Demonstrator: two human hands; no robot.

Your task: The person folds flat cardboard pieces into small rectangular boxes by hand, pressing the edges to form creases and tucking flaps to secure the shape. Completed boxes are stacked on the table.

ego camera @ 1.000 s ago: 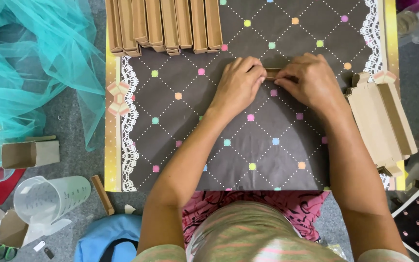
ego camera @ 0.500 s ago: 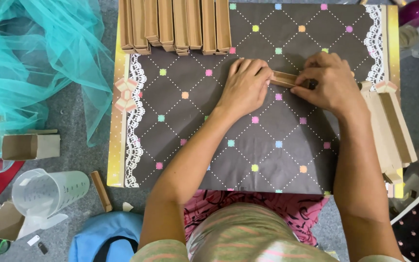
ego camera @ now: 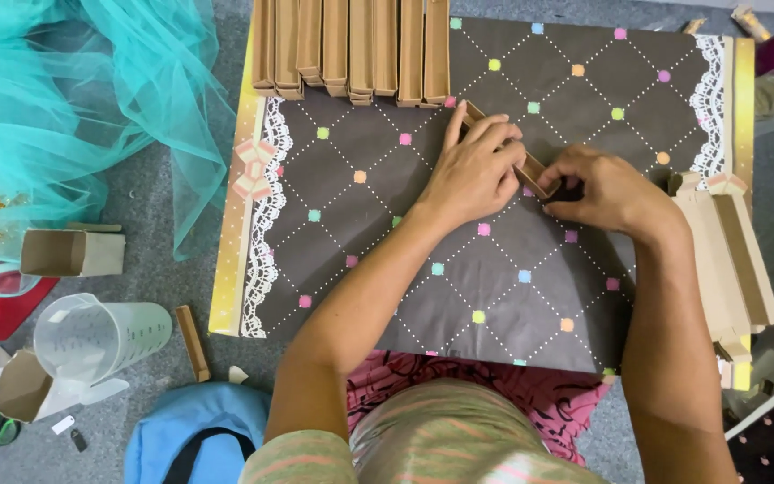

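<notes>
Both hands work one narrow cardboard strip [ego camera: 503,143] on the dark dotted board [ego camera: 494,269]: the left hand [ego camera: 477,170] presses it flat, while the right hand [ego camera: 606,190] pinches its near end, probably to keep the fold. Finished strips [ego camera: 351,49] line the board's far edge.

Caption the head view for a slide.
Both hands, left hand and right hand, fold a cardboard strip on a patterned board.

Dark diamond-patterned board [ego camera: 459,296] on grey floor [ego camera: 159,224], cardboard strips [ego camera: 351,49] atop.
</notes>
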